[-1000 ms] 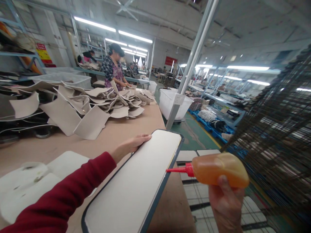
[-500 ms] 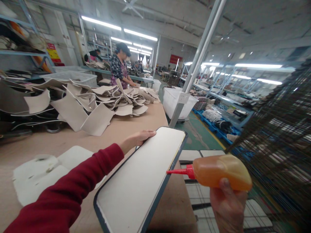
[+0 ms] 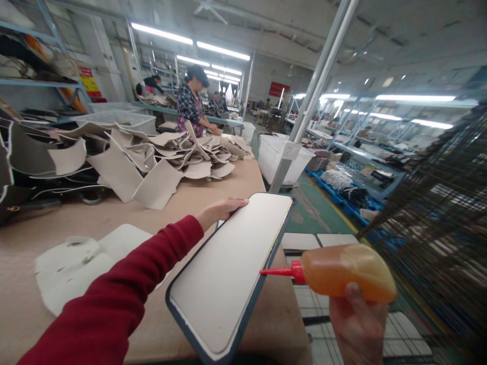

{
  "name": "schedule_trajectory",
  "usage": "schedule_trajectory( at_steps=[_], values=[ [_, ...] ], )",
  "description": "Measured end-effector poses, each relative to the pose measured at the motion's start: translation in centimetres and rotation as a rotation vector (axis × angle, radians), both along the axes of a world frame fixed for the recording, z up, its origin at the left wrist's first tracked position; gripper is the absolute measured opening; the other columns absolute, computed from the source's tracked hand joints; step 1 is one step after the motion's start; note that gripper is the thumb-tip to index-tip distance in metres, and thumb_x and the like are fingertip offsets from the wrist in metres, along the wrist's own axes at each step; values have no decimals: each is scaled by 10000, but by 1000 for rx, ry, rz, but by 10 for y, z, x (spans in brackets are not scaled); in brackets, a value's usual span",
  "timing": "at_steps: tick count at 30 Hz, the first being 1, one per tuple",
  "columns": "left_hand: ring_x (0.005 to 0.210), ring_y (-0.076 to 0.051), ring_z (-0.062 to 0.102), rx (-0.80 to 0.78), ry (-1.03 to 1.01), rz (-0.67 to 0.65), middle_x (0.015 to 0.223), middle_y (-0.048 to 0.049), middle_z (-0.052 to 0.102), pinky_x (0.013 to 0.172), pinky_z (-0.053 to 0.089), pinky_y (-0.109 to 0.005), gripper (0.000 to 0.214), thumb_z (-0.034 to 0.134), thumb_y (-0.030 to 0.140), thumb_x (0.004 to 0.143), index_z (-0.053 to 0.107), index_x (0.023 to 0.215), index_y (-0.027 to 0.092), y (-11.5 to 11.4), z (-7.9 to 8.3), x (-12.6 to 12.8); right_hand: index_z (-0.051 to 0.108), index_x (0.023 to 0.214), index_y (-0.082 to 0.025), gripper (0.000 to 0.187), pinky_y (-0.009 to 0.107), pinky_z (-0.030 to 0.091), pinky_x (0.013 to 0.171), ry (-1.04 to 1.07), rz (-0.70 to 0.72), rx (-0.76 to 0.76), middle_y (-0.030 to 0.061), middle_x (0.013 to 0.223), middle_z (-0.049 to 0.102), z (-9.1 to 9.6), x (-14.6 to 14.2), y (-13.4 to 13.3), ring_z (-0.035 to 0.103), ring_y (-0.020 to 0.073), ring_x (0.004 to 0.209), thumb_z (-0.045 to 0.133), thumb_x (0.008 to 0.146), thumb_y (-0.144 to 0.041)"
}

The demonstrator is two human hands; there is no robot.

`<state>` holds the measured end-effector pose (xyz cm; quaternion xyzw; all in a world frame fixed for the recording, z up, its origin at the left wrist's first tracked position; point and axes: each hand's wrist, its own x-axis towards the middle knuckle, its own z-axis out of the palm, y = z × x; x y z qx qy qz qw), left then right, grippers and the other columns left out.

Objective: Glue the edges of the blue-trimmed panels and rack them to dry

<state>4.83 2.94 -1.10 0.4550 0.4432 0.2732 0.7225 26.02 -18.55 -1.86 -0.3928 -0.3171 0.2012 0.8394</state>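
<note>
My left hand point(image 3: 224, 209) grips the far left edge of a long white panel point(image 3: 232, 268) with rounded corners and a dark blue border. The panel is tilted, its near end toward me; my fingers beneath it are hidden. In my right hand point(image 3: 357, 319) lies a squeeze bottle point(image 3: 350, 268) of amber liquid, probably glue, held on its side. Its red nozzle point(image 3: 281, 272) points left, and the tip meets the panel's right edge, at the seam with the border. A thin yellowish line runs along that seam beyond the tip.
A large heap of grey-beige cut pieces point(image 3: 152, 162) covers the far side of the table point(image 3: 201, 197). White sheets point(image 3: 76, 268) lie at left. Right of the table are panels on a wire rack point(image 3: 338, 241), a metal post point(image 3: 304, 121) and a white bin point(image 3: 281, 157). A co-worker point(image 3: 192, 101) stands behind the heap.
The panel has shifted: its near end is now further right and up, showing its whole lower corner. The nozzle tip stays at about the same place on the right edge. The camera view has shifted slightly.
</note>
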Motion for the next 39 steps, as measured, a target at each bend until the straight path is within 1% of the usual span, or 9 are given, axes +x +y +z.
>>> schedule_trajectory(
  at_steps=[3,7,11,14,19,25,28,33,39],
  values=[
    [544,-149,646,-4,22,3,676,-40,710,570,557,-279,167,454,188,914,611,943,137,2,2,1,687,929,-203,404,180,546,666,17,3,-4,-8,815,724,-1,0,-2,681,138,778,825,550,-201],
    [559,-146,650,2,33,7,739,-51,729,595,564,-280,188,469,190,907,614,1012,135,5,3,1,681,948,-205,444,195,554,597,20,6,-10,22,897,724,-1,-1,-5,681,173,824,833,531,-199],
    [610,-172,669,14,25,11,792,-69,737,619,567,-300,187,523,205,885,623,1024,132,8,3,0,672,961,-206,443,215,550,531,15,26,-35,24,796,723,-1,-3,-7,684,179,719,831,548,-221],
    [652,-176,680,27,11,17,813,-65,740,634,565,-289,186,548,205,873,623,1031,142,10,2,0,666,963,-193,447,241,559,538,-12,30,-44,20,712,710,-2,-5,-7,682,190,679,833,551,-244],
    [641,-168,676,28,10,18,801,-63,741,660,568,-292,202,508,185,888,620,1049,135,14,0,2,648,1009,-192,467,271,574,617,-31,28,-34,31,755,714,-4,-7,-9,687,213,794,817,579,-259],
    [594,-148,657,31,5,30,799,-62,738,641,561,-278,199,483,176,904,615,1043,123,17,0,3,633,1040,-196,531,251,568,604,-10,40,-45,50,899,718,-3,-11,-13,666,234,929,823,549,-264],
    [588,-159,658,23,7,37,800,-66,738,644,564,-296,199,492,188,899,612,1045,125,20,-2,2,619,1065,-193,541,255,570,623,-12,39,-62,62,982,709,-5,-13,-15,650,241,978,813,562,-244],
    [581,-164,657,12,11,56,783,-61,737,632,565,-293,185,512,208,890,615,1027,138,25,-5,-2,636,1016,-182,477,259,564,557,-28,43,-66,72,945,716,-7,-13,-16,666,252,921,800,572,-246],
    [627,-174,671,18,10,74,796,-60,736,650,569,-298,179,529,214,879,610,1023,145,25,-8,-6,653,945,-203,378,273,563,554,2,20,-56,15,767,713,0,-14,-12,678,194,682,795,601,-272]
  ],
)
